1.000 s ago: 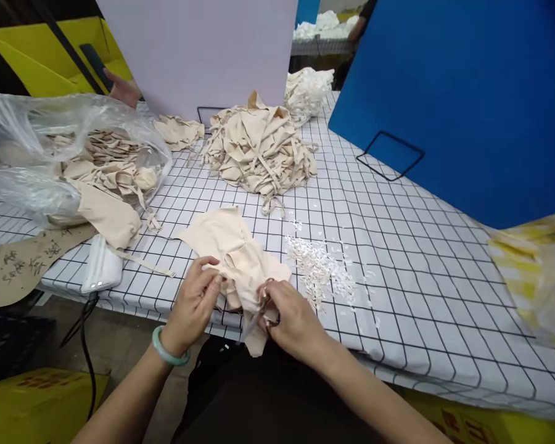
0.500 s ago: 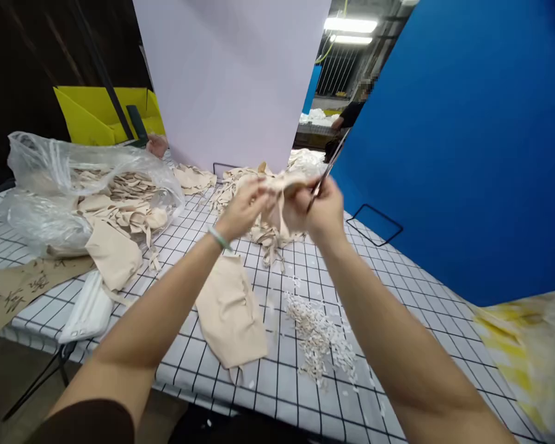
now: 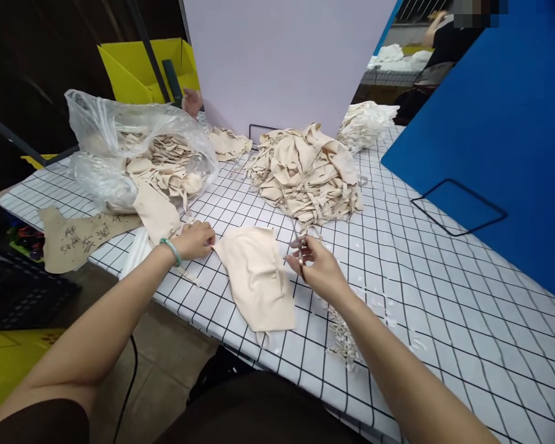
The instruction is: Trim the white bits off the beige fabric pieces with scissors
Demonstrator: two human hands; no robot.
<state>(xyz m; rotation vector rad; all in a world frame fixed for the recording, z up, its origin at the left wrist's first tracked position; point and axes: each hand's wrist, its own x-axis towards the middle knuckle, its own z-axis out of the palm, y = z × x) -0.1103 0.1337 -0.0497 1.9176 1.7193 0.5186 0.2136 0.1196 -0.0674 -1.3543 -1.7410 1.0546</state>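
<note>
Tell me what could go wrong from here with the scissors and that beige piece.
1. The right hand holds the scissors right at the edge of the beige piece, points toward the pile; they might nick fabric or a finger.
2. The piece overhangs the table edge; it may slide off.
3. The right arm lies over the clippings and could sweep them to the floor.

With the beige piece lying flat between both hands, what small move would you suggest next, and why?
Probably pinch its near-left edge: the left hand rests at the corner of the beige fabric piece, while the right hand holds the small scissors beside its right edge.
</note>
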